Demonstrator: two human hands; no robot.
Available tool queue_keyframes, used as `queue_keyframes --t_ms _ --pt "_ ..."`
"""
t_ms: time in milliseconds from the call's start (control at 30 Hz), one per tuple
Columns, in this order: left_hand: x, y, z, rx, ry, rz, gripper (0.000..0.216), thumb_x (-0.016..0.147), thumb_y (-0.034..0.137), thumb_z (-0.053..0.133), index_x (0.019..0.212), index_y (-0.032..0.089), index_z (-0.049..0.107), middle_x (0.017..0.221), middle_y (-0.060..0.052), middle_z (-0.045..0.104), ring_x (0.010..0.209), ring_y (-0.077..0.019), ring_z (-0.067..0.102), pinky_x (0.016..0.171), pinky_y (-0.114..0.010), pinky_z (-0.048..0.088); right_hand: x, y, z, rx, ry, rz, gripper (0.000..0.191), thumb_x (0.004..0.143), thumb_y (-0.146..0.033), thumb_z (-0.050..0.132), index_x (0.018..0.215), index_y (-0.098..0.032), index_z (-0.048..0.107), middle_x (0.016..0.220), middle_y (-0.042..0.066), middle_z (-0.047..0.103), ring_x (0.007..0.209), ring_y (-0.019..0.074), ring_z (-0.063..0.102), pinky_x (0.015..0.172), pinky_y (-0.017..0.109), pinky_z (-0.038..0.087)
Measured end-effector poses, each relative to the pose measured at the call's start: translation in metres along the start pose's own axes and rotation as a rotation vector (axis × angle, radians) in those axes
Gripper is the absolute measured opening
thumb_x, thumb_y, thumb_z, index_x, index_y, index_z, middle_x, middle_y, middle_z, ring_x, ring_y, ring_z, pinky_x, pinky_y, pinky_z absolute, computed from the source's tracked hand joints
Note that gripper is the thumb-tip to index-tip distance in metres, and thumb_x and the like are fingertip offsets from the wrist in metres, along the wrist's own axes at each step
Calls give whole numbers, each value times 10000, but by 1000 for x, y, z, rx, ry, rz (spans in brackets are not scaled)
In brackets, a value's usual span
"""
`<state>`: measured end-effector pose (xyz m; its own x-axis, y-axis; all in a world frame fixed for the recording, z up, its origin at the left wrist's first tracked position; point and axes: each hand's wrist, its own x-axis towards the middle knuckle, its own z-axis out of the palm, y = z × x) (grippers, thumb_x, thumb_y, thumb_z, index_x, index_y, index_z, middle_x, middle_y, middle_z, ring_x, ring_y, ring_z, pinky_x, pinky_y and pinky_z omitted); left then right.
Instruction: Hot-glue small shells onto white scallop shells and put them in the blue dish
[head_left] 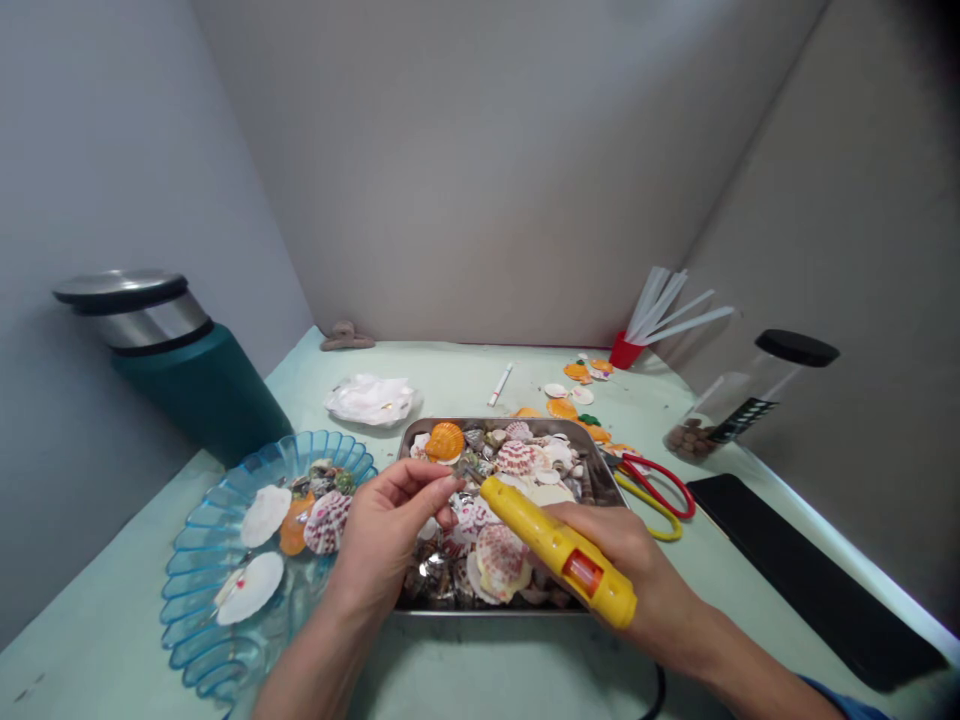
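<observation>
My right hand (pixel 615 545) is wrapped around a yellow glue gun (pixel 555 545), whose metal nozzle points up and left. Close to that nozzle, the fingers of my left hand (pixel 397 510) are pinched together; anything between them is too small to make out. Both hands are above a metal tray (pixel 517 612) heaped with seashells. An orange scallop shell (pixel 445 442) lies near the tray's back left corner, and a large pinkish shell (pixel 501 562) lies toward its front. Left of my left hand, a blue scalloped plate (pixel 196 560) holds several shells, white, orange and purple-striped.
A teal bottle (pixel 199 385) stands at the left. Behind the tray are a white plastic bundle (pixel 372 398) and a white pen (pixel 500 385). To the right are red-and-yellow scissors (pixel 660 500), a red cup (pixel 624 352) of translucent sticks, a clear jar (pixel 724 405) and a black slab (pixel 810 580).
</observation>
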<state>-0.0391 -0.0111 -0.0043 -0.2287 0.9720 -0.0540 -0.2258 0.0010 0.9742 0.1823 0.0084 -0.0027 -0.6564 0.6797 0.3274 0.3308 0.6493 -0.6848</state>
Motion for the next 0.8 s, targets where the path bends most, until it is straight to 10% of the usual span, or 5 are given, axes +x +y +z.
queue_keyframes --t_ms 800 --pt "0 1 1 -46 15 -11 160 680 253 749 751 146 654 492 42 585 494 -70 526 557 -178 429 0 1 1 -3 20 22 101 865 -242 534 868 -166 600 759 41 646 641 148 573 618 251 451"
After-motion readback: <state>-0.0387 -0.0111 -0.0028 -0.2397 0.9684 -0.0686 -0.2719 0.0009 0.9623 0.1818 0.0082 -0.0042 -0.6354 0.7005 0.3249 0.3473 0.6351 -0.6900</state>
